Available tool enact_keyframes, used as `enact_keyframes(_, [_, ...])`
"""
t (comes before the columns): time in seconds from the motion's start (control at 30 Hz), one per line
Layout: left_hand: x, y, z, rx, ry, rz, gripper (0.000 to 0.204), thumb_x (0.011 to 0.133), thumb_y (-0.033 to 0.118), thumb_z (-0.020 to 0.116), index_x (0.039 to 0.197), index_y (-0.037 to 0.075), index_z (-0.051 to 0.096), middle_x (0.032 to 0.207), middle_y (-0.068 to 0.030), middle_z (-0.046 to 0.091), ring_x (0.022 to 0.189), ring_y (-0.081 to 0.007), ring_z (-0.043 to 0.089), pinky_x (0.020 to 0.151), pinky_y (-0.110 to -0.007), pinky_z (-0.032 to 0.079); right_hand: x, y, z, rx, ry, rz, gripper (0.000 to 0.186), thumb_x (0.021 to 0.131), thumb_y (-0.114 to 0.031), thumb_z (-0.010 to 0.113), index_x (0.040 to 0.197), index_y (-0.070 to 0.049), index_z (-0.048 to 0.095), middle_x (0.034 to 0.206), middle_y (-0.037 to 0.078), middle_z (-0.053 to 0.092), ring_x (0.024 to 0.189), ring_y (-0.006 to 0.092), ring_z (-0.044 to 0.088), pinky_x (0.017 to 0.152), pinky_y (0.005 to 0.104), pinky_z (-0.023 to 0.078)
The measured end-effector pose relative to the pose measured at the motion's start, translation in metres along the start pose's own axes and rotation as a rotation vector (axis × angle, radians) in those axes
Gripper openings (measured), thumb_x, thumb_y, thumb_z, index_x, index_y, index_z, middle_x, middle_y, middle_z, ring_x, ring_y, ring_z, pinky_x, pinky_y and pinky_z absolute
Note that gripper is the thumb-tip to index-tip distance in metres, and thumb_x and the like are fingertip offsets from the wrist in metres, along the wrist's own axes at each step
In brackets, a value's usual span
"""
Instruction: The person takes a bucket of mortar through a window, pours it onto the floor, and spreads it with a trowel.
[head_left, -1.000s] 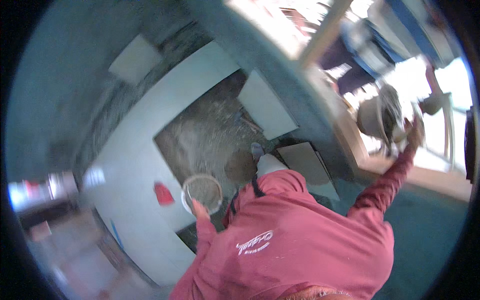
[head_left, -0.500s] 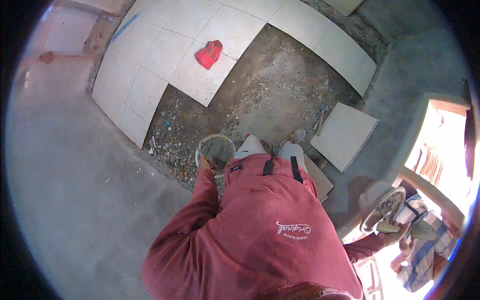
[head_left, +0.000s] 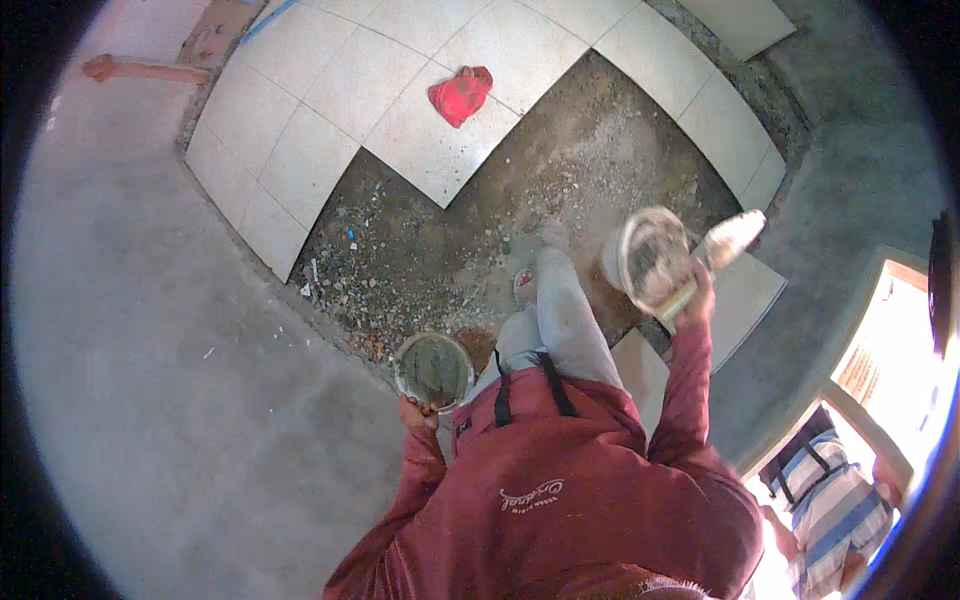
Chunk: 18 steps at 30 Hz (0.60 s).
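Observation:
My left hand [head_left: 418, 414] grips a round bucket [head_left: 434, 362] of grey-green wet mix by its near rim, low beside my left leg. Out to the right, in front of me, my right hand [head_left: 694, 305] is closed round the light handle of a trowel and the edge of a second bucket [head_left: 648, 250], whose inside is coated grey. The trowel's pale blade [head_left: 730, 235] sticks out beyond that bucket. My fingers on both hands are partly hidden.
White floor tiles [head_left: 310, 140] border rough, rubble-strewn ground [head_left: 355, 290]. A red cloth [head_left: 458, 100] lies on them. Loose tiles [head_left: 745, 305] lie at my right. A bright wall opening [head_left: 895, 320] shows a person in a striped shirt [head_left: 830, 500] at lower right.
My right hand has carried the bucket and trowel away from the opening, forward over the floor. My left bucket sits lower in view. The view has turned and my legs have moved.

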<state>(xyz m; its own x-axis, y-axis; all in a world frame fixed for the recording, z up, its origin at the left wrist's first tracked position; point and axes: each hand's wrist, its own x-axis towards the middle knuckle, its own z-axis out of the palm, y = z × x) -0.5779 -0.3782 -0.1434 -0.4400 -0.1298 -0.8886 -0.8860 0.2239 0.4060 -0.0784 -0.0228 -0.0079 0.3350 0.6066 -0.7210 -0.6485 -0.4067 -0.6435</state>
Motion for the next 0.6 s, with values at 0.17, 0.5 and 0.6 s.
enact_keyframes(0.17, [-0.003,0.029,0.002,-0.044,-0.184,0.041,0.039,0.098,0.045,0.048,0.068,0.021,0.041,0.049,0.0058,0.03,0.039,-0.012,0.025,0.044,-0.031,0.035,0.205,0.147,0.007,-0.384,0.065,-0.082,0.031,0.081,-0.029,0.069,0.098,-0.003,0.067,0.082,0.007,0.065,0.07,0.0215,0.064,0.061,0.036,0.052])
enact_keyframes(0.5, [-0.004,0.043,0.119,0.053,-0.034,0.078,0.033,0.1,0.038,0.051,0.074,0.017,0.047,0.057,0.0053,0.037,0.048,-0.0113,0.038,0.054,-0.03,0.043,0.395,0.389,0.061,-0.527,0.127,0.1,0.028,0.079,-0.027,0.072,0.097,-0.006,0.067,0.074,0.003,0.061,0.059,0.0187,0.057,0.054,0.0357,0.046])
enact_keyframes(0.6, [0.018,0.051,0.182,0.099,0.066,0.019,0.034,0.1,0.036,0.052,0.072,0.017,0.046,0.056,0.0048,0.034,0.048,-0.012,0.037,0.055,-0.031,0.044,0.399,0.425,0.047,-0.629,0.086,0.177,0.041,0.08,-0.027,0.072,0.113,-0.004,0.064,0.089,0.006,0.065,0.072,0.022,0.062,0.062,0.0389,0.05])
